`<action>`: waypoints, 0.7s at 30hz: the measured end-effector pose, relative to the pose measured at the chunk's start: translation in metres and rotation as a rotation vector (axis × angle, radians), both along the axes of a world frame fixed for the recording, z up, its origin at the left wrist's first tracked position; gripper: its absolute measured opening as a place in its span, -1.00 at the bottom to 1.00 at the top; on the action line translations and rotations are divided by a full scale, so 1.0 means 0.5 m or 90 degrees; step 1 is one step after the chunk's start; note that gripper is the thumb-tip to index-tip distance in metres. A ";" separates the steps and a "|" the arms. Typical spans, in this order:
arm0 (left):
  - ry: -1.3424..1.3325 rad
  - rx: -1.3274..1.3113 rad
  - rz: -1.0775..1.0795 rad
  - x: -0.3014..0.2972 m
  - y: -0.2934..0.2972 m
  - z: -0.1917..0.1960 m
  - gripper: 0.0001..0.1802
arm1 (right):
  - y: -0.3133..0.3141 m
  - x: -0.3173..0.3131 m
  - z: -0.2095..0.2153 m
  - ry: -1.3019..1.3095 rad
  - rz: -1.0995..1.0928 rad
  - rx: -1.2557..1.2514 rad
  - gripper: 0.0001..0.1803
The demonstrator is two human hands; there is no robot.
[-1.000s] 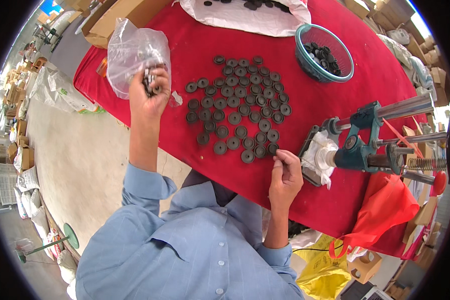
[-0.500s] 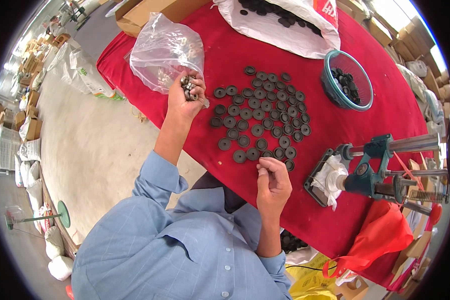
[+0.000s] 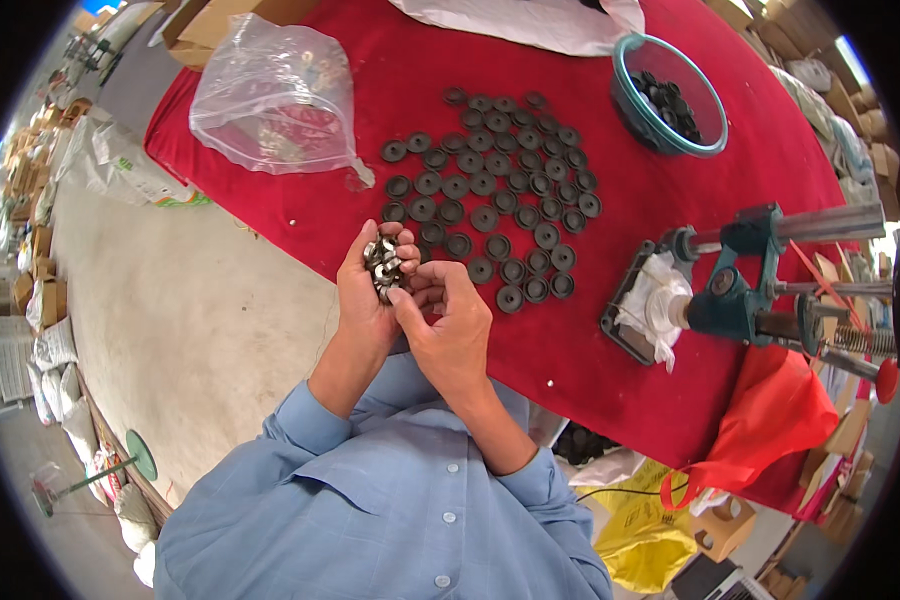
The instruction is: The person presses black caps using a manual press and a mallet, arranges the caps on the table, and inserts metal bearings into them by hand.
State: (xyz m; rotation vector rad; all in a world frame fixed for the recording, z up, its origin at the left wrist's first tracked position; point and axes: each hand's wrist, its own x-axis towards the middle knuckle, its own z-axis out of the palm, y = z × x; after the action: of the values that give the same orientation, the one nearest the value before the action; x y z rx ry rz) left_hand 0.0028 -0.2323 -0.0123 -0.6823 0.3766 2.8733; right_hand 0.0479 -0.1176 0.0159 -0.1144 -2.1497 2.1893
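Observation:
My left hand (image 3: 363, 290) is cupped, palm up, around a handful of small shiny metal parts (image 3: 384, 262), rounded and ring-like. Against that handful, my right hand (image 3: 450, 318) pinches with thumb and fingertips at a metal part. Both hands meet in front of my chest, over the table's near edge. Just beyond them, many black round discs (image 3: 484, 219) with raised rims and a central hole lie spread over the red cloth (image 3: 580, 330). Left of the discs rests a clear plastic bag (image 3: 280, 100) with small pieces inside.
A teal basket (image 3: 622, 95) holds more black pieces at the far right. Nearer on the right stands a green and steel hand press (image 3: 740, 290), its base wrapped in white plastic. A white sack (image 3: 530, 25) lies at the back. A red bag (image 3: 770, 415) hangs at the right edge.
My left hand has come away from the plastic bag toward my body, still holding the metal parts. My right hand has moved left from the discs to meet it. The view has shifted.

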 end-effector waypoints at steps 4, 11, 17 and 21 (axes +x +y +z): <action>0.016 -0.080 -0.005 0.018 0.029 0.009 -0.68 | 0.009 0.017 0.000 0.004 -0.048 0.121 -0.66; 0.002 -0.106 -0.006 0.030 0.045 0.013 -0.65 | 0.017 0.033 -0.004 0.081 -0.040 0.243 -0.61; -0.143 0.194 -0.046 0.032 0.041 0.023 -0.71 | 0.069 0.058 0.013 0.072 -0.115 0.050 -0.66; -0.131 0.248 -0.139 0.060 0.032 0.016 -0.70 | 0.185 0.053 -0.020 0.115 -0.208 0.321 -0.66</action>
State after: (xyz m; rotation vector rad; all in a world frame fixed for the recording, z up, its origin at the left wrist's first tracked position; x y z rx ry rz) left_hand 0.0327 -0.2162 -0.0043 -0.7944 -0.1277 2.5309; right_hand 0.0743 -0.0251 0.0062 -0.2082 -2.3044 1.3887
